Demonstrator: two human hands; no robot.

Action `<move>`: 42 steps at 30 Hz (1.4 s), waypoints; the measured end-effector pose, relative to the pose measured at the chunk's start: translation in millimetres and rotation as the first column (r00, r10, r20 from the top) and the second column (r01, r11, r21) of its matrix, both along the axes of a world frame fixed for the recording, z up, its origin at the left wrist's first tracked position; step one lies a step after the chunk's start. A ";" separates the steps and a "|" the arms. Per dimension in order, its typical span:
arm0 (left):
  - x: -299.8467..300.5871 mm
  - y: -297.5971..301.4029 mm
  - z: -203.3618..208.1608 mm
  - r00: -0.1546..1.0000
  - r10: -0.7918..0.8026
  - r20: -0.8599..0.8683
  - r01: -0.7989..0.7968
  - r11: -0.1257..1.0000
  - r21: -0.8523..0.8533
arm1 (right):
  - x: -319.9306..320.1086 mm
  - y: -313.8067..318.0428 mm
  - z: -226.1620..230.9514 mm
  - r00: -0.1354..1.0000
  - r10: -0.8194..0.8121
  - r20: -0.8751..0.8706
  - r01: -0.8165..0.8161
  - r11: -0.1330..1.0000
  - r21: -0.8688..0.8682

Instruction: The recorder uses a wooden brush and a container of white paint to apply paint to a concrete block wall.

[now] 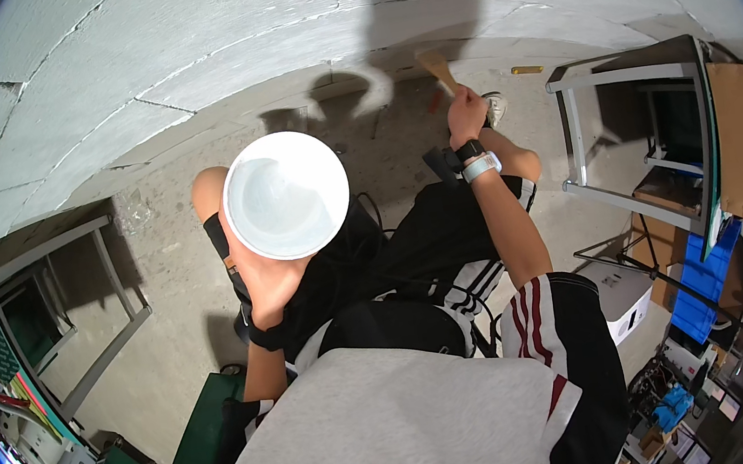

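Head view looking straight down on someone sitting in black shorts, knees pointing at a grey block wall (pixel 179 51). Left hand (pixel 269 294) is under a white bowl (pixel 286 194), propping it up from below over the left knee. The bowl hides the fingers, so I can't tell how far they're curled, only that the bowl rests on that hand. Its inside looks plain white, can't really make out whether anything's in it.

Right hand (pixel 467 112) is stretched out forward past the right knee, fingers wrapped tight round the handle of a wooden spatula (pixel 437 68). The blade sticks up and away toward the foot of the wall. There's a black watch (pixel 470 150) and a white band (pixel 481 166) on that wrist. Bowl and spatula are well apart, one on each side of the lap.

Around them: concrete floor (pixel 159 260), a grey metal frame (pixel 80 298) at the left, another metal rack (pixel 631 132) at the right with a cardboard sheet (pixel 742 141) leaning on it. A white box (pixel 622 293) and something blue (pixel 707 282) sit below the rack.
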State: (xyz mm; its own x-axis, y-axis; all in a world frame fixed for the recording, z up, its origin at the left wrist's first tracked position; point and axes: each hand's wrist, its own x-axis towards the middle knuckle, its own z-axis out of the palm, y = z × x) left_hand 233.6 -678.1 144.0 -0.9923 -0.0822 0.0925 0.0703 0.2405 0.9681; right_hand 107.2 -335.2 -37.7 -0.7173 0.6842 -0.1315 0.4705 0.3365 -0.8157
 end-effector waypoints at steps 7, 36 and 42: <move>1.8 1.1 -7.1 0.999 -0.049 0.007 0.049 0.999 -0.006 | -12.0 -20.4 -11.7 0.997 0.070 -0.018 -0.071 0.997 -0.032; 4.9 -0.6 -11.0 0.998 -0.051 0.034 0.051 0.999 0.005 | -19.0 -40.1 41.4 0.977 0.195 -0.082 -0.192 0.658 -0.728; 6.9 -2.7 -10.7 0.999 -0.034 0.020 0.035 0.999 -0.023 | -24.9 9.5 16.6 0.998 -0.061 -0.019 0.023 0.630 -0.777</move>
State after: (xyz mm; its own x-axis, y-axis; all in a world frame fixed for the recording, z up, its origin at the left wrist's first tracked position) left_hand 240.5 -680.8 133.3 -0.9962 -0.0457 0.0741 0.0597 0.2610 0.9635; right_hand 82.3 -325.7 -21.1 -0.7078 0.3723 -0.6003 0.4291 -0.4485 -0.7840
